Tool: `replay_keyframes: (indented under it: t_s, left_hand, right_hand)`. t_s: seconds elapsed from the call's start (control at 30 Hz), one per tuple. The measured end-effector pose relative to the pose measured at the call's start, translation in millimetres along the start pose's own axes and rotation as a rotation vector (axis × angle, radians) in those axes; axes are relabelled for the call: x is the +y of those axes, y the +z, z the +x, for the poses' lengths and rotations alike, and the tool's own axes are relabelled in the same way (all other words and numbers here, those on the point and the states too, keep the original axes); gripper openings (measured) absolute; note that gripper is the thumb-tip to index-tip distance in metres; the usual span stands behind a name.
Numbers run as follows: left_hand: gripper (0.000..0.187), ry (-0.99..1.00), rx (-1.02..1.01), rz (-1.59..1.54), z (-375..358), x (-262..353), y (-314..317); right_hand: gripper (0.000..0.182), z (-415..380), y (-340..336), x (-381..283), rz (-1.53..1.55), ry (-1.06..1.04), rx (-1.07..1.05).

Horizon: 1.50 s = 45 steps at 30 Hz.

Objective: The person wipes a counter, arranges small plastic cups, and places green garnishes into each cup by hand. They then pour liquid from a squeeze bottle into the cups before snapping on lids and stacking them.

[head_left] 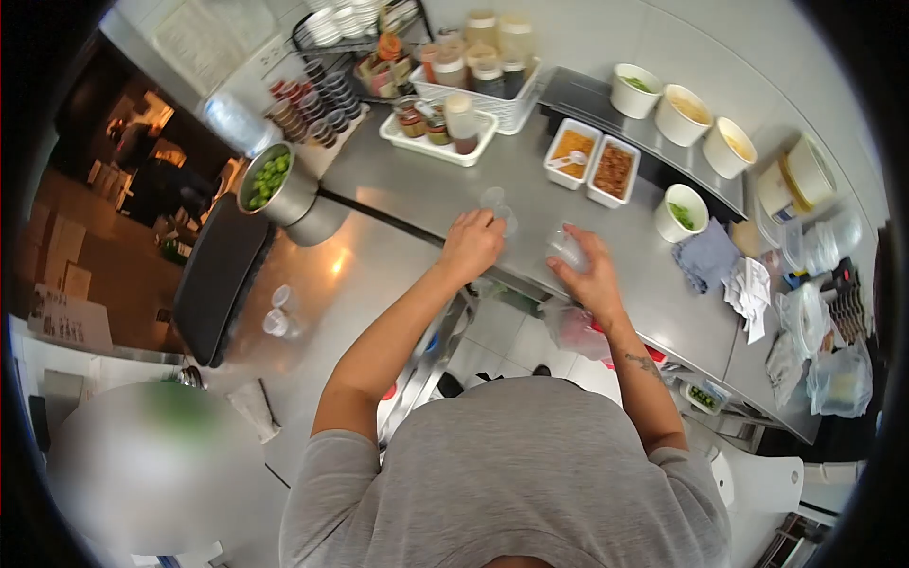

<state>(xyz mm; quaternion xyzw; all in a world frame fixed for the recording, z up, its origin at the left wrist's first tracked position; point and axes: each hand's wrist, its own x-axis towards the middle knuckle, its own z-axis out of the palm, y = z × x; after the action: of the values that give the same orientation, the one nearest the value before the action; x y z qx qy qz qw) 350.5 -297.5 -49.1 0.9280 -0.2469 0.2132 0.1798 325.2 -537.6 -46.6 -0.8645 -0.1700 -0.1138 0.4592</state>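
Note:
Over the steel counter (445, 194), my left hand (471, 248) has its fingers pinched together at the rim of a small clear plastic cup (509, 222). Another clear cup (492, 197) stands just behind that one. To the right, my right hand (595, 276) curls its thumb and fingers around a stack of clear plastic cups (567, 248). Behind my hands sit two white tubs, one of orange shreds (573, 144) with a white spoon in it, the other of reddish-brown bits (614, 170).
White bowls (681, 115) line a raised shelf at the back right. Sauce bottles fill a white basket (521, 114), with jars in a tray (431, 147) before it. On the left are a steel pot of green pieces (275, 180), a black tray (213, 284) and loose clear cups (277, 322).

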Motion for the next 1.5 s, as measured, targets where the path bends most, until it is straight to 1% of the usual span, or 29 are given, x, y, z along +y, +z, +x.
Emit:
replay_keyframes:
  t_s: [0.07, 0.1, 0.2, 0.3, 0.5, 0.6, 0.7, 0.8, 0.9, 1.0, 1.1, 1.2, 1.3, 1.4, 1.5]
  left_hand:
    - [0.008, -0.004, -0.003, 0.047, 15, 6, 23]
    - [0.013, -0.014, 0.003, 0.04, 22, 13, 27]
    - [0.017, -0.183, -0.026, -0.317, 37, 56, 16]
    - [0.016, -0.136, -0.123, -0.53, 43, 88, 14]
    - [0.012, -0.149, -0.175, -0.532, 50, 100, 30]
    - [0.009, -0.156, -0.14, -0.618, 50, 105, 34]
    - [0.007, -0.06, -0.053, -0.524, 49, 113, 36]
    - [0.009, -0.034, -0.028, -0.521, 52, 117, 33]
    - [0.012, -0.051, -0.081, -0.443, 53, 117, 30]
    - [0.014, 0.103, -0.098, -0.273, 53, 113, 42]
    - [0.013, 0.119, -0.121, -0.168, 57, 115, 58]
    - [0.013, 0.075, -0.008, -0.315, 67, 140, 55]
    - [0.011, 0.016, -0.307, -0.705, 73, 154, 60]
    - [0.01, 0.015, -0.36, -0.688, 80, 160, 63]
    - [0.01, 0.116, -0.29, -0.74, 80, 162, 71]
  right_hand:
    - [0.057, 0, -14, 9, -0.029, -0.031, -0.002]
    - [0.058, 2, -19, 12, -0.042, -0.048, -0.007]
    - [0.059, 5, -32, 22, -0.028, -0.039, -0.042]
    - [0.061, 6, -39, 29, -0.008, -0.055, -0.052]
    - [0.062, 8, -45, 35, -0.029, -0.046, -0.064]
    - [0.062, 4, -50, 36, -0.032, -0.037, -0.073]
    - [0.063, 3, -50, 41, -0.042, -0.055, -0.076]
    - [0.062, -4, -54, 38, -0.006, -0.033, -0.032]
    - [0.062, -17, -67, 41, 0.033, 0.09, -0.01]
    - [0.061, -28, -81, 52, 0.031, 0.108, 0.106]
    - [0.06, -36, -93, 53, 0.032, 0.166, 0.158]
    - [0.06, -41, -94, 53, 0.014, 0.148, 0.166]
    - [0.06, -45, -88, 58, -0.031, 0.079, 0.184]
    - [0.061, -48, -90, 57, -0.068, 0.086, 0.189]
    - [0.061, -54, -98, 54, -0.072, 0.121, 0.183]
